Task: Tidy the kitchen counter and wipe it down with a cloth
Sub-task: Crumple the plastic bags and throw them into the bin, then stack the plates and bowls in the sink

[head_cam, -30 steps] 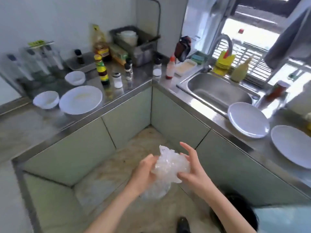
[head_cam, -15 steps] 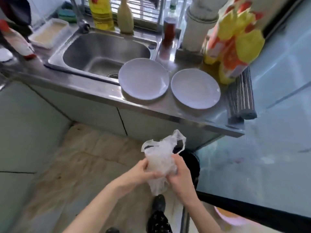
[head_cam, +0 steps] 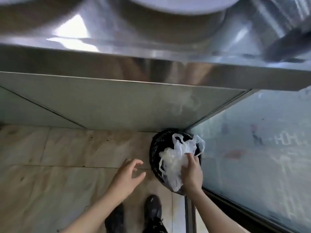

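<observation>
Right hand (head_cam: 191, 172) at about four o'clock in the view, fingers curled down and clamped on a crumpled clear plastic bag (head_cam: 176, 158). Bag held over the mouth of a black bin (head_cam: 156, 148), looped handles sticking up toward twelve o'clock from the hand, lower end drooping past the bin's near rim. Whether the bag touches the bin's liner: cannot tell.

Left hand (head_cam: 127, 177) at about six o'clock, empty, fingers spread apart and slightly curled, hovering above the floor just to the nine o'clock side of the bin, touching nothing. Well apart from the right hand, with the bin's rim between them.

Bin tucked into the corner at three o'clock of centre, against the pale cabinet door (head_cam: 117, 105) on its twelve o'clock side and beside a frosted glass panel (head_cam: 260, 148) on its three o'clock side.

Steel counter edge (head_cam: 151, 68) running across the upper view, blurred, with the rim of a white plate (head_cam: 176, 5) at twelve o'clock on top. No cloth in view.

Beige tiled floor (head_cam: 58, 157) filling the nine o'clock side. Two dark shoes (head_cam: 151, 209) at six o'clock, between the forearms, toes pointed toward the bin.
</observation>
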`<state>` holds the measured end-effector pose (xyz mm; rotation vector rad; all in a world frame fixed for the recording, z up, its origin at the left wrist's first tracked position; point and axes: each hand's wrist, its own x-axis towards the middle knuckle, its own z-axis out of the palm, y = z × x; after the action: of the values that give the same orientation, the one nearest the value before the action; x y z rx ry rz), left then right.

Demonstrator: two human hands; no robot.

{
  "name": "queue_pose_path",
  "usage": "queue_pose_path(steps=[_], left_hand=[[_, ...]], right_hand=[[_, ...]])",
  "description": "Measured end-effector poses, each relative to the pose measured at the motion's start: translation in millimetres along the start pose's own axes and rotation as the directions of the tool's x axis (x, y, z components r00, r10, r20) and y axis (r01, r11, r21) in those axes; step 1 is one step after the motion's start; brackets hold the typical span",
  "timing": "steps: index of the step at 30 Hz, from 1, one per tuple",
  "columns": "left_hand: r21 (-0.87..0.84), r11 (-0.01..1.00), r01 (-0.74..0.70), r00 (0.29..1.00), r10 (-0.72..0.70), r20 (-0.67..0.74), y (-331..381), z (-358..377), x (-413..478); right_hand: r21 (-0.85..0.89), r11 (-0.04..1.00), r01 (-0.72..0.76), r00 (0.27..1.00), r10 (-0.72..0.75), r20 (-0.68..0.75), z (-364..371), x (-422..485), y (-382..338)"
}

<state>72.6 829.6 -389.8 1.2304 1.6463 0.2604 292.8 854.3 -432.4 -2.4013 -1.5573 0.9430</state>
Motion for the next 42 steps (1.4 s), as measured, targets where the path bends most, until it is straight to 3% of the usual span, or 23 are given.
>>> queue_pose_path(steps=[4, 7, 9, 14, 21, 27, 31, 36, 42], left_hand=[[0.004, 1.0, -0.016, 1.0, 0.016, 0.017, -40.8, 44.5, 66.8], [0.003, 0.999, -0.042, 0.999, 0.042, 0.032, -64.6, 67.8, 96.0], [0.006, 0.998, -0.064, 0.997, 0.064, 0.037, -74.9, 72.1, 104.1], [0.047, 0.998, -0.048, 0.994, 0.044, 0.096, -54.4, 55.0, 77.4], [0.128, 0.99, -0.061, 0.984, 0.038, 0.177, 57.1, -24.3, -26.7], [0.065, 0.995, -0.081, 0.996, 0.078, 0.051, 150.8, -94.0, -117.8], [-0.077, 0.993, -0.086, 0.994, 0.079, -0.08, 189.3, -132.8, -180.3], [-0.278, 0.959, -0.058, 0.967, -0.015, -0.255, 205.7, -169.3, -238.9], [-0.358, 0.933, -0.027, 0.946, -0.091, -0.31, 194.9, -211.5, -263.9]], right_hand=[[-0.034, 0.999, 0.033, 0.998, -0.031, 0.049, 79.4, 51.2, 39.6], [0.056, 0.998, -0.031, 0.938, 0.009, 0.348, 115.9, 81.9, 63.9], [0.165, 0.98, -0.11, 0.896, 0.026, 0.444, 117.8, 89.5, 68.4], [0.2, 0.977, -0.074, 0.941, 0.002, 0.338, 69.8, 59.1, 58.2], [0.207, 0.977, -0.043, 0.973, -0.006, 0.231, -68.8, -36.4, -18.9], [0.243, 0.97, 0.005, 0.971, -0.062, 0.23, -176.5, -113.3, -92.9], [0.268, 0.958, 0.104, 0.954, -0.172, 0.245, -234.8, -165.4, -135.4], [0.298, 0.939, 0.17, 0.922, -0.258, 0.289, -269.9, -200.0, -177.4], [0.356, 0.915, 0.192, 0.899, -0.309, 0.31, -282.1, -205.0, -229.4]])
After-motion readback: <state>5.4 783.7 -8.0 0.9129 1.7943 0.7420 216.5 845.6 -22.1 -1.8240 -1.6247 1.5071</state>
